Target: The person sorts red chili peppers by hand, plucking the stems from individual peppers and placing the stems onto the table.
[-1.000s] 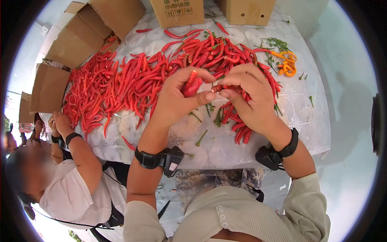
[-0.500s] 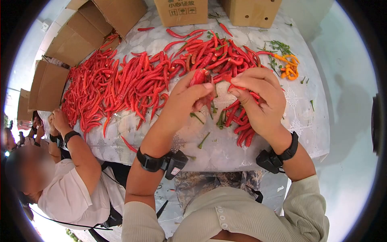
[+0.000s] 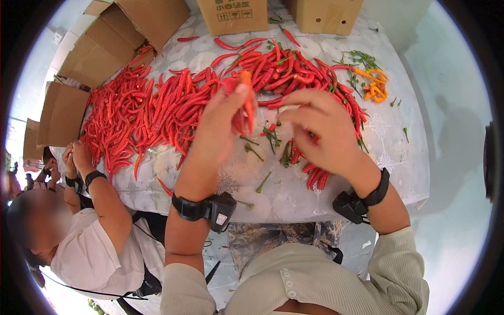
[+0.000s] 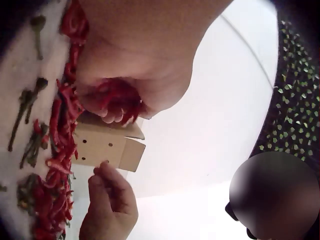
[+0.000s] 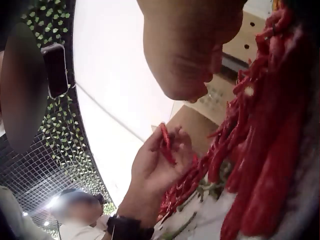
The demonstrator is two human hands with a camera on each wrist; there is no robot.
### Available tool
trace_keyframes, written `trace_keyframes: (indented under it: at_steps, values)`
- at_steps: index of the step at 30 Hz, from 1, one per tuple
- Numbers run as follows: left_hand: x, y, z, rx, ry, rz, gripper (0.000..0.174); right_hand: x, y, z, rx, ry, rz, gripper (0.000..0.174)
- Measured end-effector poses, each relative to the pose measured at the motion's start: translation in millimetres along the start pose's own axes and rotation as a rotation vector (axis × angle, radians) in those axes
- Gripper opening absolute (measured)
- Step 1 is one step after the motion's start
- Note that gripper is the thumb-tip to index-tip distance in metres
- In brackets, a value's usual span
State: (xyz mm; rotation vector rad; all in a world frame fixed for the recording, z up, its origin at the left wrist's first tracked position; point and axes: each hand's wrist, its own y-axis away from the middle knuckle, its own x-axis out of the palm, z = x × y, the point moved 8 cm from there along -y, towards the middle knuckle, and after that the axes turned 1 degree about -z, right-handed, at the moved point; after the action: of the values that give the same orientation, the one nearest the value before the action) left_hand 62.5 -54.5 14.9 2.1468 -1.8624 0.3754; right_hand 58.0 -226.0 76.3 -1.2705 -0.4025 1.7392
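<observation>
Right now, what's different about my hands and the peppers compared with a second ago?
Your left hand has moved left, away from your right hand; the two were close together and are now farther apart. The left hand still holds red peppers; whether the right holds anything is unclear. The pepper pile, orange peppers and printed cardboard box stayed put.

Pale ribbed top [image 3: 315, 278] over there, small round buttons [image 3: 287, 282], black wrist straps [image 3: 189, 208], boxy black cameras [image 3: 227, 203], white label [image 3: 221, 218] on the left one, mottled grey trousers [image 3: 283, 239]
</observation>
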Motion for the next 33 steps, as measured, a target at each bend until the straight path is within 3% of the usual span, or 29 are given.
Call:
trace_keyframes:
  at_steps: [3, 7, 10, 13, 16, 19, 22, 25, 29, 33]
  values:
    - [-19.2, -0.6, -29.3, 0.285, -0.205, -0.205, 0.028, -18.1, 3.2, -30.3, 0.12, 0.191, -0.022, 0.027]
    - [-61.2, 7.3, -56.6, 0.495, -0.55, -0.548, 0.029, -17.3, 8.6, -46.4, 0.155, 0.297, 0.033, 0.027]
    - [-63.1, 20.5, -89.0, 0.727, -1.306, -0.773, 0.033, -9.5, 9.0, -42.7, 0.101, 0.306, 0.078, 0.026]
    - [-76.2, 18.6, -93.6, 0.693, -1.613, -0.865, 0.043, -9.8, 9.0, -42.9, 0.089, 0.351, 0.06, 0.025]
    - [-66.6, 25.3, -92.8, 0.888, -1.655, -0.872, 0.042, -6.8, 5.9, -40.6, 0.075, 0.332, 0.039, 0.024]
    - [-47.0, 21.8, -89.1, 0.898, -1.526, -0.713, 0.034, 10.6, 2.7, -36.5, 0.048, 0.255, 0.098, 0.022]
    - [-10.6, 21.4, -85.1, 0.955, -1.376, -0.409, 0.022, 34.8, -1.9, -27.9, -0.021, 0.302, 0.166, 0.022]
    - [9.5, 6.5, -53.8, 0.887, -1.14, -0.064, 0.017, 45.9, -0.8, -30.4, -0.027, 0.41, 0.236, 0.023]
    - [25.7, 2.8, -22.8, 0.661, -1.013, 0.119, 0.014, 54.7, -5.6, -37.8, 0.008, 0.533, 0.312, 0.018]
    - [19.5, -2.4, -4.2, 0.437, -0.803, 0.091, 0.017, 49.6, -7.6, -35.4, 0.003, 0.434, 0.243, 0.014]
